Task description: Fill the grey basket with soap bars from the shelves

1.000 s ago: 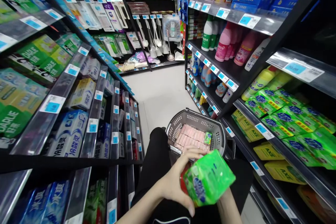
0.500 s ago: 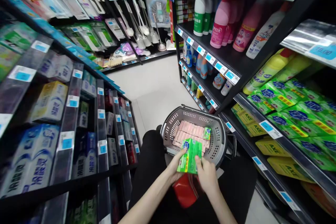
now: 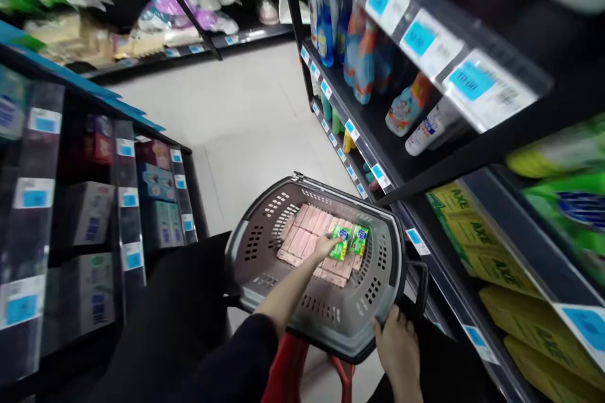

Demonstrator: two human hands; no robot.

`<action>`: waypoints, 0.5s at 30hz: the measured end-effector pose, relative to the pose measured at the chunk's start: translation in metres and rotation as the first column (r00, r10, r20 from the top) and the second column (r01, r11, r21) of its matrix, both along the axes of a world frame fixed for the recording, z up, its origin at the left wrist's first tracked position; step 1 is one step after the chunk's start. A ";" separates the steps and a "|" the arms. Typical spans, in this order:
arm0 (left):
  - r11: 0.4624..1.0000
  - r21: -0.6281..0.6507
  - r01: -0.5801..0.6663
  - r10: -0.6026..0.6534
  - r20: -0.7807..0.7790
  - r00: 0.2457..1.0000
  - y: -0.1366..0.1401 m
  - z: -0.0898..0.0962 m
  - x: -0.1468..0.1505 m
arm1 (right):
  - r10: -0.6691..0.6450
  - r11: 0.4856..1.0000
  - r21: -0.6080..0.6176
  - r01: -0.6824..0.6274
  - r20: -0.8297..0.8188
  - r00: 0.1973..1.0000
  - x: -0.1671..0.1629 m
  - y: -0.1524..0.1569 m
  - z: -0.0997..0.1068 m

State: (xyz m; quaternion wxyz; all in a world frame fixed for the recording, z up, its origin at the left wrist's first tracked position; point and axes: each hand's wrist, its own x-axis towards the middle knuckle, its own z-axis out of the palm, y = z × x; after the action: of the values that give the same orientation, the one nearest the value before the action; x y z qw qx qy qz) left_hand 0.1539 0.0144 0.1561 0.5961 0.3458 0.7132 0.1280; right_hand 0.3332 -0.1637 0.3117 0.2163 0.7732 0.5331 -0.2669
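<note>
My left hand (image 3: 325, 245) reaches down into a grey shopping basket (image 3: 265, 204), its fingers closed on a green soap pack (image 3: 339, 243). That pack rests over rows of pink packs (image 3: 300, 236) on the basket's floor. Just right of it lies another green pack (image 3: 360, 239). At the basket's near right corner, my right hand (image 3: 401, 343) grips the rim, thumb and fingers at its edge. Under the basket's near side shows a red object (image 3: 287, 368) whose kind I cannot make out.
Shelves with boxes (image 3: 97, 214) line the left side. On the right, shelves hold spray bottles (image 3: 366, 63), yellow AXE packs (image 3: 477, 227) and a blurred green pack (image 3: 574, 214). Pale floor (image 3: 241, 119) runs ahead to a rack with bagged goods (image 3: 189, 12).
The green pack, held by both hands before, is now in the basket under my left hand. My right hand has let go of it and moved to the rim. The view has tipped downward.
</note>
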 end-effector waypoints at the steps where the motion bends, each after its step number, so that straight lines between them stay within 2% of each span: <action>1: 1.000 -0.001 0.009 -0.009 -0.015 1.000 0.005 -0.017 0.005 | -0.006 1.000 -0.014 0.006 -0.006 1.000 0.001 0.001 -0.001; 4: 0.999 0.011 0.037 -0.037 -0.049 0.998 0.015 -0.058 0.018 | -0.039 0.997 -0.072 0.037 -0.018 0.999 0.005 0.003 -0.001; 7: 0.996 0.052 0.066 -0.063 -0.057 0.996 0.020 -0.081 0.029 | -0.067 0.988 -0.141 0.066 0.004 0.998 0.008 0.005 -0.003; 11: 0.988 0.085 0.131 -0.124 -0.078 0.989 0.020 -0.093 0.038 | -0.041 0.981 -0.186 0.048 0.039 0.998 0.006 0.008 -0.004; 15: 0.976 0.068 0.209 -0.193 -0.189 0.963 0.013 -0.094 0.047 | -0.009 0.983 -0.180 0.021 0.067 0.998 0.003 0.011 0.000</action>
State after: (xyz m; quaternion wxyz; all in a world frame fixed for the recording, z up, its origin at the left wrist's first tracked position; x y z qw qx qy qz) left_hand 0.2004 0.0277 0.0618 0.5229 0.4523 0.7194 0.0657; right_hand 0.3363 -0.1531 0.3119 0.3009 0.7628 0.4933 -0.2903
